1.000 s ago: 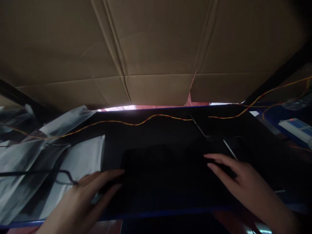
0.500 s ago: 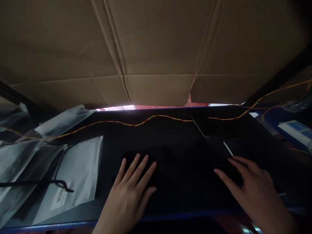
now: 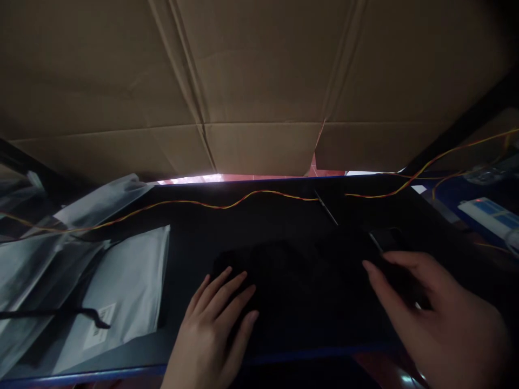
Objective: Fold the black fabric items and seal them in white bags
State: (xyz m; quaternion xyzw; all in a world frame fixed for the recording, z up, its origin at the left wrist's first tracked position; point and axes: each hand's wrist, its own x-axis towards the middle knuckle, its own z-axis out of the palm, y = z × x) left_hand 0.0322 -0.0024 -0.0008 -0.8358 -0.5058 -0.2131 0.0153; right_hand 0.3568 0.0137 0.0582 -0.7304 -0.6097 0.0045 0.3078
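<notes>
A black fabric piece [image 3: 300,281] lies in the middle of a dark table [image 3: 263,221], hard to make out in the dim light. My left hand [image 3: 211,329] rests flat on the fabric's left part, fingers stretched out and slightly spread. My right hand [image 3: 438,319] is at the fabric's right end, thumb and fingers curled around something dark that I cannot make out. A small dark rectangular object [image 3: 385,237] lies just beyond its fingertips.
Clear plastic bags [image 3: 125,281] lie at the left, with a black cord and a label [image 3: 97,319] on them. A red-yellow wire [image 3: 227,205] runs along the table's far side. A big cardboard box [image 3: 259,81] hangs overhead. A white-blue device [image 3: 490,213] sits far right.
My left hand left the plastic bags, moved right onto the black fabric and then drew back a little. My right hand moved right and curled its fingers.
</notes>
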